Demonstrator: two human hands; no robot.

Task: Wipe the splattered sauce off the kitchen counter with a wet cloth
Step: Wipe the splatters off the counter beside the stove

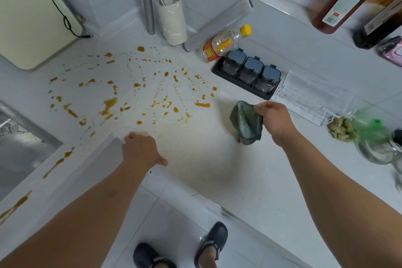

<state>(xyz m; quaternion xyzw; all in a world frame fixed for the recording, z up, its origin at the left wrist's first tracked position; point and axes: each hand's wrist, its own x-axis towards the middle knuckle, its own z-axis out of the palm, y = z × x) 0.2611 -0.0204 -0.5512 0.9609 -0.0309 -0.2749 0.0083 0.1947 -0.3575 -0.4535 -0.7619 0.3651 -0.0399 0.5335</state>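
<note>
Orange-brown sauce (109, 104) lies in many drops and streaks over the white counter (206, 159), from the back corner down along the edge by the sink. My right hand (275, 121) holds a folded grey-green cloth (247, 125) by its upper edge, to the right of the splatter; the cloth hangs down and its lower end touches or nearly touches the counter. My left hand (140, 151) rests on the counter's inner front corner with fingers curled over the edge and thumb out, holding nothing.
A steel sink (19, 148) is at the left. At the back stand a white container (173, 20), a foil roll (219, 23), a lying yellow-capped bottle (224, 44) and a black tray of three spice jars (250, 74). Bottles, ginger and glassware crowd the right.
</note>
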